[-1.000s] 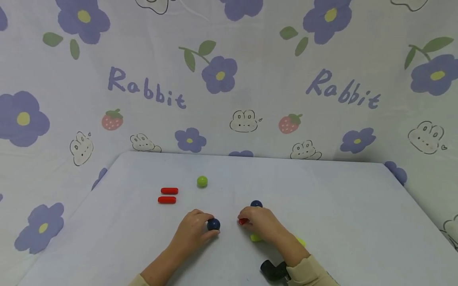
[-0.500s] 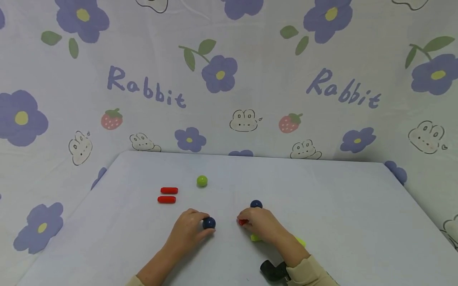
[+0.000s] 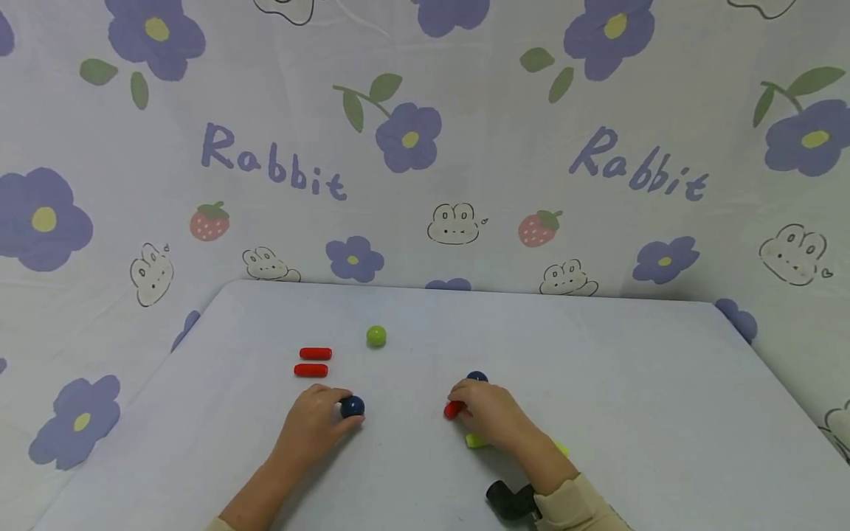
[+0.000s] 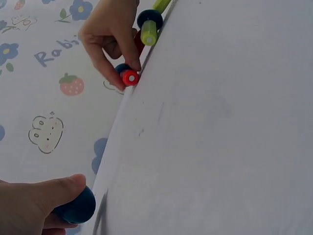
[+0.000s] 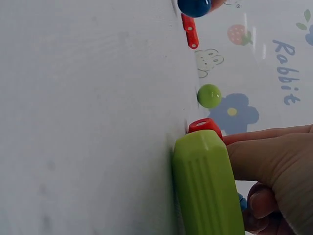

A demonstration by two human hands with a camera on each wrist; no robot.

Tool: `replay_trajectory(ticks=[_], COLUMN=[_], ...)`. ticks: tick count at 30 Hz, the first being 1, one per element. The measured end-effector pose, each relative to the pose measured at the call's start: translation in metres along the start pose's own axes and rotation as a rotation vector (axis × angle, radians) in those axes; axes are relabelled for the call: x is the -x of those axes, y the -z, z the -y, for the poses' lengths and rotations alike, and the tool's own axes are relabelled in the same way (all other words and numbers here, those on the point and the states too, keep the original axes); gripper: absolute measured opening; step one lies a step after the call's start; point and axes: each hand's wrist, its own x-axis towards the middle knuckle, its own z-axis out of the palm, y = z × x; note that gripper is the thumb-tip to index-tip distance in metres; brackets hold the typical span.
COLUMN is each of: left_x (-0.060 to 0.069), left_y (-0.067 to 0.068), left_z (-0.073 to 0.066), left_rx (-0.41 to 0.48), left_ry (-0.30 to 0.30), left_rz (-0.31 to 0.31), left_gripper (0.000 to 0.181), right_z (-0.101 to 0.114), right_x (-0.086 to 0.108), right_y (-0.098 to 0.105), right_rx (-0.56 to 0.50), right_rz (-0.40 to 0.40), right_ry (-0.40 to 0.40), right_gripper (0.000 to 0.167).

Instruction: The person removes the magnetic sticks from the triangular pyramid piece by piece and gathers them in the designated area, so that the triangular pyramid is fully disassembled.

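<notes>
In the head view my left hand point(image 3: 307, 428) pinches a dark blue ball point(image 3: 353, 406) between thumb and fingers, left of the middle of the table. My right hand point(image 3: 496, 414) pinches a short red rod point(image 3: 453, 410), its end facing left. Just beyond the right hand sits another dark blue ball point(image 3: 477, 376), partly hidden. Under the right wrist lies a yellow-green piece point(image 3: 476, 441), its middle hidden; the left wrist view shows a dark blue round part point(image 4: 150, 18) around or behind it. By the right sleeve is a black bent piece point(image 3: 511, 501), partly covered.
Two red rods point(image 3: 311, 370) lie parallel beyond the left hand. Farther back, right of them, stands a small green ball point(image 3: 376, 336). The white table point(image 3: 598, 354) ends at a patterned cloth point(image 3: 491, 147) behind and at the sides.
My left hand has moved left and slightly away from me with the dark blue ball. The right hand stays nearly in place; a little more of its red rod shows.
</notes>
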Motion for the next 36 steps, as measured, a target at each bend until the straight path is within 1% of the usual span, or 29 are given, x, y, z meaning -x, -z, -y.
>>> replay_trajectory(ticks=[2,6,8,10,13,16,18,22,26,29,32,36], left_x=[0.001,0.002,0.002,0.002,0.002,0.003,0.004,0.005,0.004,0.004,0.004,0.003], left_y=[0.003,0.007,0.008,0.009,0.01,0.011,0.011,0.014,0.017,0.019,0.018,0.016], left_z=[0.008,0.024,0.032,0.038,0.047,0.053,0.056,0.059,0.061,0.061,0.063,0.064], left_rx=[-0.004,0.009,0.017,0.023,0.013,0.003,-0.003,-0.001,0.007,0.008,0.009,0.026], left_ry=[0.025,0.049,0.056,0.071,0.09,0.104,0.109,0.144,0.205,0.241,0.249,0.236], left_rz=[-0.013,-0.069,-0.094,-0.105,-0.108,-0.111,-0.113,-0.104,-0.063,-0.029,-0.025,-0.041], left_gripper=[0.04,0.04,0.041,0.041,0.041,0.042,0.042,0.043,0.045,0.046,0.047,0.047], right_z=[-0.001,-0.002,-0.003,-0.005,-0.009,-0.016,-0.021,-0.028,-0.03,-0.03,-0.031,-0.031], right_x=[0.0,-0.001,-0.002,-0.003,-0.004,-0.004,-0.004,-0.005,-0.008,-0.011,-0.014,-0.015], right_y=[0.0,0.002,0.006,0.01,0.018,0.024,0.027,0.03,0.028,0.026,0.024,0.023], right_rx=[-0.001,-0.034,-0.071,-0.119,-0.173,-0.195,-0.204,-0.247,-0.295,-0.324,-0.328,-0.323], right_rz=[-0.007,0.001,0.014,0.014,0.001,-0.018,-0.02,0.015,0.037,0.032,0.025,0.022], right_ry=[0.003,-0.004,-0.037,-0.072,-0.139,-0.194,-0.229,-0.309,-0.386,-0.417,-0.435,-0.465], right_gripper=[0.019,0.02,0.022,0.024,0.029,0.034,0.038,0.042,0.038,0.035,0.033,0.032])
